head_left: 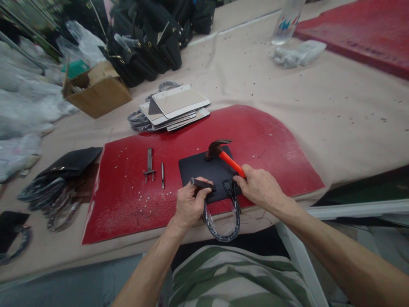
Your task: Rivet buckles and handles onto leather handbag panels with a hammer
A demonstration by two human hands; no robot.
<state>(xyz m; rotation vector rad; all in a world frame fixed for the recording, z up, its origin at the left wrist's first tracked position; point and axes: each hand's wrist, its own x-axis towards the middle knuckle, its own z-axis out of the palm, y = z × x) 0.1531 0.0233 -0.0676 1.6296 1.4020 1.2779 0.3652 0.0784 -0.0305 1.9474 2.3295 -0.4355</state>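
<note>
Right under our two fists, at the near edge of the red mat [271, 145], lay the black panel [204, 170], and that was where all the action was. Our left hand [191, 204] was curled tight around a dark rod [202, 183], a punch by the look of it. The rod lay nearly flat across the panel's near edge rather than standing on it. Our right hand [260, 187] was closed hard round the end of the orange handle of the hammer [227, 160], whose head rested on the far part of the panel, just beyond our left knuckles. Between the two fists a black metal fitting [227, 186] sat at the panel's edge. Below it the plastic-wrapped handle loop [223, 226] hung off the table [335, 98] towards our lap.

We judged this the setting-up beat of a strike: rod in one hand, hammer in the other, neither yet placed. The next move called for the rod to be stood upright on its mark by the fitting, with the left fingers clear of its top. The hammer then needed lifting off the panel and bringing down square, since a glancing blow could skid the rod or scar the panel.

Out past our left fist, well apart from it, two metal tools [149, 164] lay on the mat among small pale specks [143, 196]. Farther beyond sat a stack of boards [174, 106] and a cardboard box [99, 89].
</note>
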